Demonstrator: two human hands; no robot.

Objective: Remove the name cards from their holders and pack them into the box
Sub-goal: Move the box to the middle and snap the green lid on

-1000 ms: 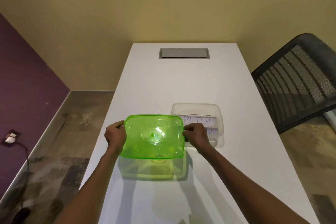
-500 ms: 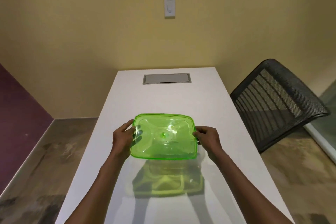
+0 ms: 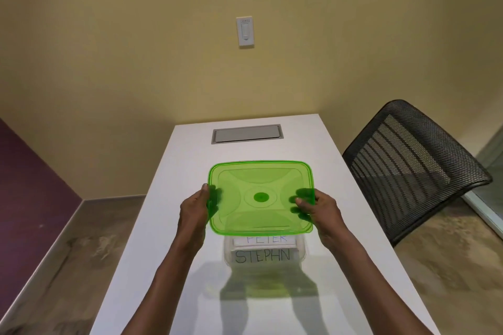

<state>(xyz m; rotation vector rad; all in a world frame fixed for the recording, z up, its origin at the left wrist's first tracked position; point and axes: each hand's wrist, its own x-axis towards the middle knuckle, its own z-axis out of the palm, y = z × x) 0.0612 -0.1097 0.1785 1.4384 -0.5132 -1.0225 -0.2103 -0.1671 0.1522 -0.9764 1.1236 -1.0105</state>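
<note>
I hold a translucent green lid (image 3: 260, 197) in the air above the table, tilted toward me. My left hand (image 3: 194, 208) grips its left edge and my right hand (image 3: 319, 208) grips its right edge, fingers showing through the plastic. Below the lid's near edge sits a clear plastic box (image 3: 227, 253) on the white table (image 3: 340, 253). Inside the box lie white name cards: one reading STEPHN (image 3: 262, 255) and, behind it, one reading PETER (image 3: 265, 240), half hidden by the lid.
A grey cable hatch (image 3: 247, 134) is set into the table's far end. A black mesh chair (image 3: 411, 166) stands at the table's right side. A light switch (image 3: 245, 31) is on the yellow wall beyond.
The lid rose and tipped up toward me, held by both hands. The view tilted upward, and the box with the cards now shows under the lid's near edge.
</note>
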